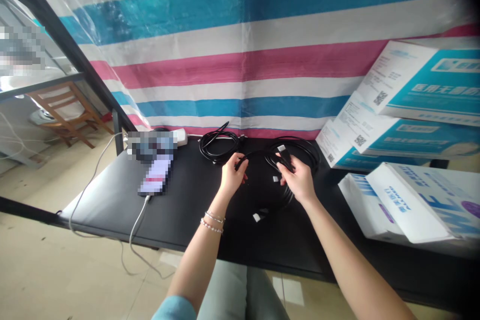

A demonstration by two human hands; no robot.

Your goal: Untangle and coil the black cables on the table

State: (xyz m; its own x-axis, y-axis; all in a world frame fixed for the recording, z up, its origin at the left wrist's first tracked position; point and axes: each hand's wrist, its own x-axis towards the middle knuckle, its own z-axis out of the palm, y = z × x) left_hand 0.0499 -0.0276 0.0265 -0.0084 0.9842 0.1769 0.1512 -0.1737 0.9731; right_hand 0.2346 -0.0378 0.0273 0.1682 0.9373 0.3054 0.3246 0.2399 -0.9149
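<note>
Upper left of the frame: a wooden chair [62, 102], outside the work area. Left of centre, a phone [162, 172] lies on the black table [187, 220], a pale charging lead [139, 217] attached at its lower end. At centre, below the striped sheet [243, 62], one wound cable [217, 136] lies flat, touched by neither hand.

Just right of centre, the left hand [233, 174] has thumb and fingers closed on a black cable [258, 152], which arcs across towards the right hand [298, 176]. The right hand's fingers are clamped on a black connector [286, 159], its pale tip pointing up and left. Beyond that hand lies a larger loose coil [314, 155]; whether it joins the held length cannot be determined. Two pale-tipped plugs, an upper plug [276, 179] and a lower plug [257, 217], lie below.

At far right, stacked blue-and-white cartons [416, 105] stand above white boxes [412, 205].

Assessment: the step in hand appears to be gathering or winding the held length. The next move would call for both grips kept firm, the slack drawn into even loops and the loose plugs kept free of snagging.
</note>
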